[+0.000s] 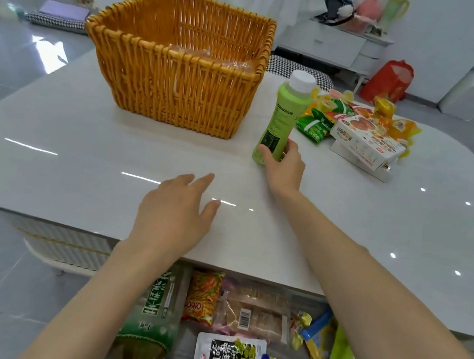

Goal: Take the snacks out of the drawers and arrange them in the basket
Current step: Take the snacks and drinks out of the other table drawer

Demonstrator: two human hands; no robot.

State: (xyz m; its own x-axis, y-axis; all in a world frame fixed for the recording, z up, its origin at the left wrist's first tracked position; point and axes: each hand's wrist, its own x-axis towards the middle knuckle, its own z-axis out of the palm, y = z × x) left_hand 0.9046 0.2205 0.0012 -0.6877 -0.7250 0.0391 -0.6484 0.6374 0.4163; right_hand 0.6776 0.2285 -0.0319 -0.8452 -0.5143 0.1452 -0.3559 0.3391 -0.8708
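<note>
An orange wicker basket stands on the white table, with a clear-wrapped pack dimly visible inside it. My right hand grips the lower part of a tall green bottle with a white cap, standing upright just right of the basket. My left hand hovers over the table's near edge with fingers spread and holds nothing. Below the table edge an open drawer is full of snacks: a green tea bag, an orange snack packet, wrapped biscuits and a white seaweed pouch.
A pile of snack packets and a white snack box lies on the table at the right. Behind the table are a white cabinet, a red bag and a white bin. Grey tiled floor surrounds the table.
</note>
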